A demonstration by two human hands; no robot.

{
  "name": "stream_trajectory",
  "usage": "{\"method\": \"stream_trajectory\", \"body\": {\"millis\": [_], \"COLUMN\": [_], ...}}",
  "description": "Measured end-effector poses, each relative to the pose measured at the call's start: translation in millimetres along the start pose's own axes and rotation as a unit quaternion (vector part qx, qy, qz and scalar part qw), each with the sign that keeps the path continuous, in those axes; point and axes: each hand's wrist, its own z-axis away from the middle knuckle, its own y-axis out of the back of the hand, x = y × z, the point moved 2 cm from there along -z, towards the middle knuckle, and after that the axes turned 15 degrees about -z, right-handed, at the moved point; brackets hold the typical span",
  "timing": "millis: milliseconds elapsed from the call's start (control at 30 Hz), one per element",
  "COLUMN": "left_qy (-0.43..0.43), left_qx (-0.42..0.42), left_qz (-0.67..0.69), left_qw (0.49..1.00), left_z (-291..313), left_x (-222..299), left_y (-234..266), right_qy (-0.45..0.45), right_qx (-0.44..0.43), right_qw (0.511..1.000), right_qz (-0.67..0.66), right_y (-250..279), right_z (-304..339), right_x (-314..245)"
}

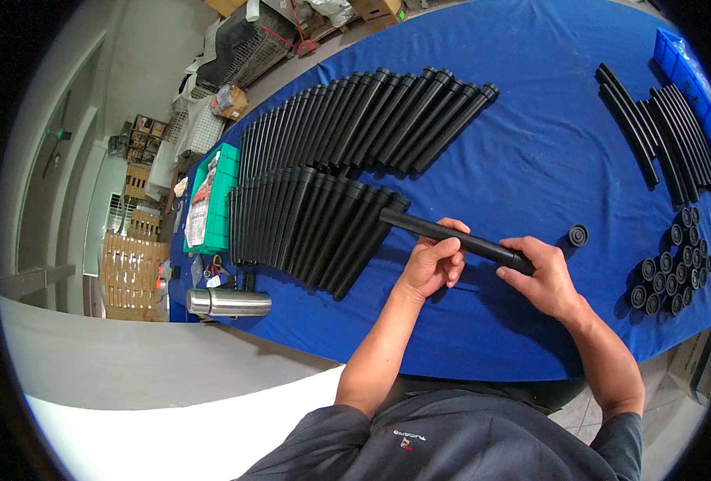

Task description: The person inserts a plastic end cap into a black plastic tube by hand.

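Note:
A black tube (pixel 487 248) with a wider collar at its left end lies across both my hands above the table. My left hand (pixel 434 260) is closed round its middle, the thumb on the near side. The right hand (pixel 546 276) grips the tube's right end, so that end is partly hidden by my fingers. Just left of the held tube, two rows of black tubes with wider ends, an upper row (pixel 355 116) and a lower row (pixel 323 224), lie side by side. One round black cap (pixel 578 235) sits alone beyond my right hand.
Several more black caps (pixel 671 284) are grouped at the right, below thin black tubes (pixel 682 136) and a blue bin (pixel 686 68). On the left stand a green crate (pixel 225 200), scissors (pixel 217 260) and a steel flask (pixel 231 303). Blue cloth (pixel 523 120) covers the table.

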Motion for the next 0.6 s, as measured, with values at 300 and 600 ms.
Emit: {"method": "stream_trajectory", "body": {"millis": [300, 600], "left_qy": [-0.006, -0.009], "left_qx": [0.020, -0.063], "left_qz": [-0.020, 0.037], "left_qw": [1.000, 0.997], "left_z": [-1, -1], "left_x": [-2, -2], "left_y": [0, -1], "right_qy": [-0.044, -0.379], "right_qx": [-0.008, -0.019], "right_qw": [0.999, 0.891], "right_qz": [-0.002, -0.248], "right_y": [1, 7], "right_z": [-2, -1], "right_x": [-9, -10]}}
